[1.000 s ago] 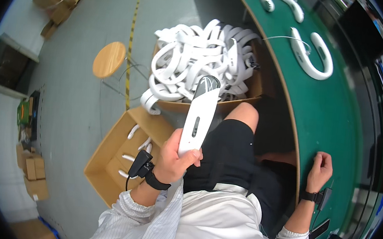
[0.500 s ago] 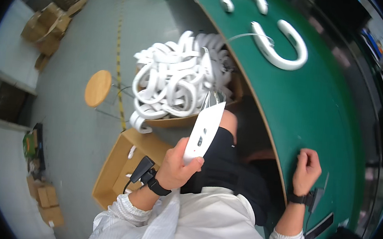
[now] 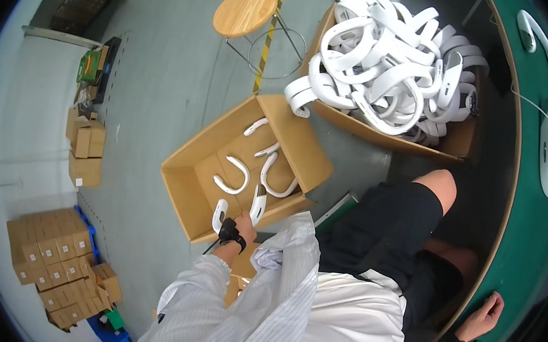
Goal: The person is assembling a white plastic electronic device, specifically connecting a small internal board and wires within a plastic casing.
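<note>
White and curved, a smooth band [image 3: 258, 206] sits in the left hand [image 3: 244, 226], at the near side of an open carton [image 3: 303, 146]; its fingers look closed on it, though a black wrist device [image 3: 229, 231] partly hides the grip; the right hand [image 3: 489, 310] rests on the green counter [image 3: 529, 261], fingers loosely curled around nothing, probably for support; inside the carton, loose white pieces [image 3: 246, 176] lie spread, seemingly because its floor leaves room; farther right, a heaped box [image 3: 344, 124] corrals tangled bands [image 3: 393, 27], some overhanging its rim, apparently from overfilling.
</note>
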The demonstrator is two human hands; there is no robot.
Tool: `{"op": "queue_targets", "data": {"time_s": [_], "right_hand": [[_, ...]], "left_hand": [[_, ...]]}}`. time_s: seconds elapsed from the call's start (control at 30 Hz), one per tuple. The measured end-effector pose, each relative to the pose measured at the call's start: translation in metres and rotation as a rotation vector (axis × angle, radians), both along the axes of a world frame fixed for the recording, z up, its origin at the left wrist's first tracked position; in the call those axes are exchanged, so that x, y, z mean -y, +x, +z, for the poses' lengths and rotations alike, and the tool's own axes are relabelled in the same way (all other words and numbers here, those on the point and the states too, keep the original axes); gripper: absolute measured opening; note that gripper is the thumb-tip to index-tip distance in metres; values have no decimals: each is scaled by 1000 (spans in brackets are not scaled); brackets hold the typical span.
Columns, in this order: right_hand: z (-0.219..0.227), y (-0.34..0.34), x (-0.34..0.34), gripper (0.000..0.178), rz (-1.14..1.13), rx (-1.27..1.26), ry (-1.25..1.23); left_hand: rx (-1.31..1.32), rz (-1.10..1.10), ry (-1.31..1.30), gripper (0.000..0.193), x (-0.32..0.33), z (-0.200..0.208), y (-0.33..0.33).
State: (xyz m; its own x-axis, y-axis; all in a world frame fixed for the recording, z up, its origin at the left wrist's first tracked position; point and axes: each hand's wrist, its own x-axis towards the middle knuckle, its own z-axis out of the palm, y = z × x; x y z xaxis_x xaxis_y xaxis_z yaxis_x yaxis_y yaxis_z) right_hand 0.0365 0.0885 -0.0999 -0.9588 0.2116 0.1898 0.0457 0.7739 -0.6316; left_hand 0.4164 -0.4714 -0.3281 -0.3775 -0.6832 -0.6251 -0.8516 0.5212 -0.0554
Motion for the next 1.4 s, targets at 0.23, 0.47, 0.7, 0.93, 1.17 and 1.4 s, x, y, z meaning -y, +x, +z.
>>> {"op": "queue_targets", "data": {"time_s": [0.23, 0.47, 0.7, 0.93, 1.17, 1.4], "right_hand": [[2, -2, 4, 26, -14, 26, 78], [8, -3, 13, 25, -9, 2, 90], [11, -2, 41, 16, 2, -52, 42], [28, -1, 59, 14, -95, -55, -13], [28, -8, 67, 11, -210, -81, -28], [33, -11, 66, 10, -226, -68, 79]], "left_hand": [[240, 8, 41, 42, 21, 12, 29], [552, 142, 310, 48, 40, -34, 61], [-514, 159, 91, 26, 35, -4, -115], [-878, -305, 261, 20, 11, 48, -372], [-893, -507, 356, 64, -62, -4, -512], [-1061, 211, 919, 31, -107, 21, -568]]}}
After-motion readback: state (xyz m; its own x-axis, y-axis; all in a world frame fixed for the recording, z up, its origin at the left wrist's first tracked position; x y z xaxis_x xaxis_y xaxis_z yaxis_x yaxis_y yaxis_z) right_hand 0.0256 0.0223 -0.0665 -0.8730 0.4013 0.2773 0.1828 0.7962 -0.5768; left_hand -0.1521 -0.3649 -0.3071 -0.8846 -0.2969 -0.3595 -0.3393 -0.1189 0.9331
